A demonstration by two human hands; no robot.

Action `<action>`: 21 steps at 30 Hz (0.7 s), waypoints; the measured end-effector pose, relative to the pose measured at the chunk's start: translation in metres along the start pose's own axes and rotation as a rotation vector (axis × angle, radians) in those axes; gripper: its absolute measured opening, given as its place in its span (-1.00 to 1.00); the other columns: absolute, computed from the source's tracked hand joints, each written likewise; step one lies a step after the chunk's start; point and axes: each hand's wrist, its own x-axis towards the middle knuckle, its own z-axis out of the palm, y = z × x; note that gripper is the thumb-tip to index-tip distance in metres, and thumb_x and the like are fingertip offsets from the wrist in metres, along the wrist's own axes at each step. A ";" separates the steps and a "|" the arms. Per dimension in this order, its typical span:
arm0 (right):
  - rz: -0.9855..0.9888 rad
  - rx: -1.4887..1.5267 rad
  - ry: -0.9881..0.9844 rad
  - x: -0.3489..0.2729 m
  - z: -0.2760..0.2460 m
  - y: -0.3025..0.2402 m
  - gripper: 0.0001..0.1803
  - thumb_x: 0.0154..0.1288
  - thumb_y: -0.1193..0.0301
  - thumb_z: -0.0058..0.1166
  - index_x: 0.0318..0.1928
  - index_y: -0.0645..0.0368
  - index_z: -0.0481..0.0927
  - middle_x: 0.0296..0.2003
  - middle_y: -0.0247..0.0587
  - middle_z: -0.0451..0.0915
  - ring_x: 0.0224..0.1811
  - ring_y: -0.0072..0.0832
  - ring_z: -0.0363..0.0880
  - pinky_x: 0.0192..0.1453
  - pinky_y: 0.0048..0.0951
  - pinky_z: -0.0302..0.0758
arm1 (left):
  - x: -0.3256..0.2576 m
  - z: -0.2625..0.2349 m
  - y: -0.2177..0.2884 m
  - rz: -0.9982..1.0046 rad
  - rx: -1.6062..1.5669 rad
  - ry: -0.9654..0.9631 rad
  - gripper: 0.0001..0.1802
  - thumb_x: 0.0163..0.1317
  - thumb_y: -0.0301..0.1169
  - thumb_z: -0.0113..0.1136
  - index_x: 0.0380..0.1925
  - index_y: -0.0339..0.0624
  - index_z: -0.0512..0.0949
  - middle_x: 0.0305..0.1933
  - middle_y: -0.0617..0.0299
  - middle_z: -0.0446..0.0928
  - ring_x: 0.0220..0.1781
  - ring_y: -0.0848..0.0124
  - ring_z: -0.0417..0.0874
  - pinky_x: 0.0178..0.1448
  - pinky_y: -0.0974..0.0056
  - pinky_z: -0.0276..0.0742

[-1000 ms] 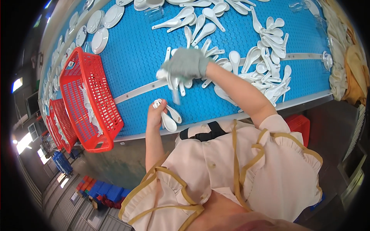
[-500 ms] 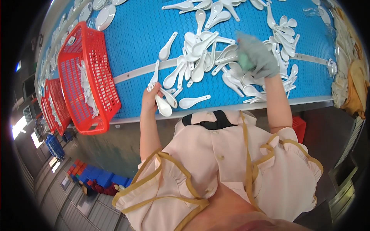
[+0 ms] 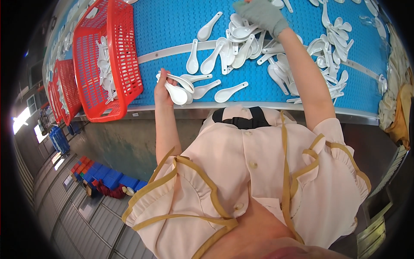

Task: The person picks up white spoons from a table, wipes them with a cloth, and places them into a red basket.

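Note:
My bare left hand (image 3: 162, 90) is closed around a few white soup spoons (image 3: 176, 95) near the belt's front edge. Their bowls stick out to the right of the fingers. My right hand (image 3: 262, 16), in a grey glove, reaches over the far side of a heap of white spoons (image 3: 243, 47). Its fingertips run up to the top edge of the picture, so whether they grip anything is hidden. Single spoons lie beside the left hand, among them one spoon (image 3: 231, 92) near the front edge.
A red plastic basket (image 3: 126, 56) with white spoons inside stands left of my left hand, and another red basket (image 3: 68, 88) is beyond it. More spoons (image 3: 338, 36) are piled at the right on the blue textured belt (image 3: 172, 23). Beige cloth (image 3: 394, 77) hangs at the right end.
My right hand has gone from the right-hand spoons to farther back and left. My left hand, still holding spoons, has drawn leftward from the loose ones. The whole view has shifted.

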 end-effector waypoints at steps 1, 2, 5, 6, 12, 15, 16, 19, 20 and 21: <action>0.341 0.322 -0.204 0.000 0.002 -0.015 -0.57 0.19 0.14 -0.14 -0.26 0.33 0.46 -0.55 -0.03 0.53 -0.61 -0.25 0.53 -0.43 -0.36 0.50 | -0.001 -0.005 0.002 -0.005 -0.005 0.024 -0.70 0.19 -0.15 0.13 -0.44 -0.15 0.40 -0.68 0.36 0.30 -0.59 0.49 0.35 -0.48 0.41 0.30; 0.234 0.196 -0.327 0.000 0.015 -0.013 -0.44 0.06 0.05 -0.05 -0.09 0.27 0.49 -0.43 0.00 0.59 -0.43 -0.13 0.58 -0.22 -0.34 0.52 | -0.002 -0.007 0.003 -0.003 -0.006 0.020 -0.70 0.19 -0.15 0.13 -0.44 -0.15 0.40 -0.68 0.36 0.30 -0.59 0.49 0.35 -0.48 0.41 0.30; 0.448 0.077 -0.379 -0.038 0.010 -0.033 -0.52 0.14 0.07 -0.09 -0.37 0.33 0.53 -0.49 0.05 0.57 -0.46 -0.15 0.58 -0.33 -0.32 0.51 | -0.006 -0.017 0.006 0.004 0.019 0.071 -0.70 0.18 -0.15 0.16 -0.45 -0.15 0.40 -0.68 0.37 0.30 -0.59 0.49 0.35 -0.49 0.41 0.30; 0.358 0.051 -0.483 -0.048 -0.004 -0.041 -0.51 0.14 0.08 -0.08 -0.33 0.35 0.53 -0.47 0.08 0.57 -0.43 -0.13 0.58 -0.31 -0.29 0.50 | -0.006 -0.025 0.005 0.002 0.000 0.060 -0.70 0.17 -0.15 0.16 -0.45 -0.15 0.40 -0.68 0.36 0.30 -0.59 0.49 0.35 -0.49 0.41 0.29; 0.302 -0.178 -0.636 -0.095 -0.049 -0.030 -0.51 0.13 0.05 -0.04 -0.22 0.26 0.56 -0.42 0.03 0.58 -0.39 -0.11 0.56 -0.28 -0.24 0.47 | -0.004 -0.038 0.012 -0.015 0.012 0.053 -0.69 0.17 -0.14 0.16 -0.44 -0.15 0.40 -0.68 0.36 0.30 -0.58 0.49 0.35 -0.49 0.41 0.30; 0.469 -0.195 -0.594 -0.095 -0.057 -0.041 -0.59 0.11 0.03 -0.05 -0.18 0.04 0.56 -0.35 -0.04 0.59 -0.29 -0.12 0.56 -0.21 -0.26 0.47 | -0.003 -0.041 0.017 -0.021 0.028 0.053 -0.70 0.16 -0.15 0.17 -0.44 -0.15 0.41 -0.67 0.35 0.31 -0.58 0.49 0.35 -0.49 0.41 0.30; 0.264 -0.156 -0.349 -0.098 -0.051 -0.039 -0.68 0.16 0.15 -0.07 -0.24 0.08 0.58 -0.41 -0.06 0.58 -0.36 -0.13 0.55 -0.27 -0.24 0.46 | -0.002 -0.040 0.018 -0.031 0.030 0.050 -0.70 0.16 -0.16 0.18 -0.44 -0.15 0.41 -0.67 0.35 0.31 -0.58 0.48 0.35 -0.48 0.41 0.31; -0.006 -0.218 -0.229 -0.100 -0.042 -0.056 -0.78 0.20 0.34 -0.11 -0.37 0.15 0.59 -0.46 -0.08 0.57 -0.43 -0.15 0.53 -0.34 -0.21 0.44 | 0.002 -0.038 0.023 -0.021 0.051 0.026 -0.71 0.16 -0.17 0.19 -0.44 -0.16 0.42 -0.67 0.34 0.32 -0.58 0.48 0.35 -0.48 0.41 0.30; -0.075 -0.317 -0.355 -0.097 -0.039 -0.068 -0.79 0.20 0.41 -0.14 -0.43 0.17 0.58 -0.47 -0.08 0.57 -0.45 -0.16 0.52 -0.34 -0.21 0.45 | 0.004 -0.038 0.024 -0.024 0.055 0.022 -0.71 0.16 -0.17 0.19 -0.44 -0.16 0.42 -0.67 0.34 0.32 -0.58 0.48 0.35 -0.48 0.41 0.30; -0.070 -0.317 -0.354 -0.097 -0.030 -0.075 -0.79 0.20 0.41 -0.14 -0.43 0.17 0.58 -0.47 -0.08 0.57 -0.45 -0.16 0.52 -0.34 -0.21 0.45 | 0.005 -0.038 0.026 -0.021 0.055 -0.001 -0.71 0.16 -0.17 0.18 -0.45 -0.16 0.42 -0.67 0.34 0.32 -0.58 0.48 0.36 -0.48 0.42 0.30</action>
